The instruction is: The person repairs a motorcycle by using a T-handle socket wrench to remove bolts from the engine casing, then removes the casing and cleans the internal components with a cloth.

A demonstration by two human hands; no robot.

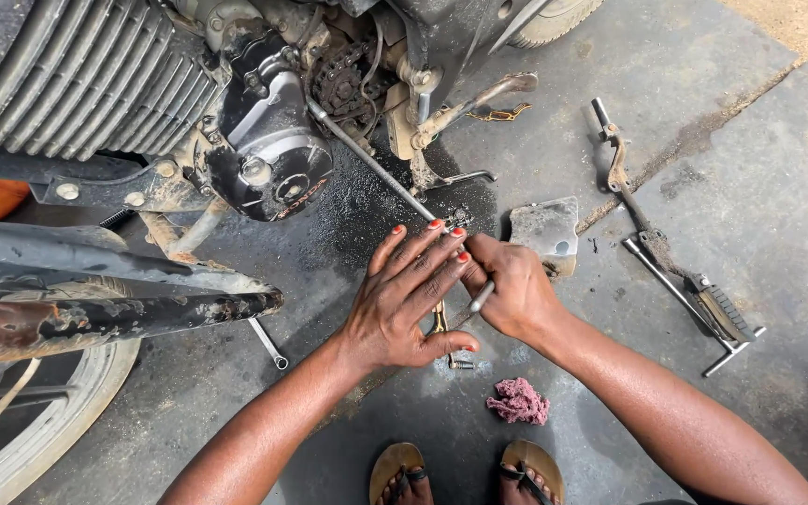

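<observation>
Oily concrete floor point(722, 187); right hand point(514, 288) grips metal rod point(481, 297), left hand point(404, 304) alongside.

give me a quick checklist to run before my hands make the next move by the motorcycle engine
1. Right hand grips the thin metal tool: ok.
2. Left hand flat over the small parts on the ground: ok.
3. What lies under the left hand: cannot tell.
4. Small bolt beside the thumb, in view: ok.
5. Spanner within reach on the ground: ok.
6. Ground under the engine dry: not ok, oily.
</observation>
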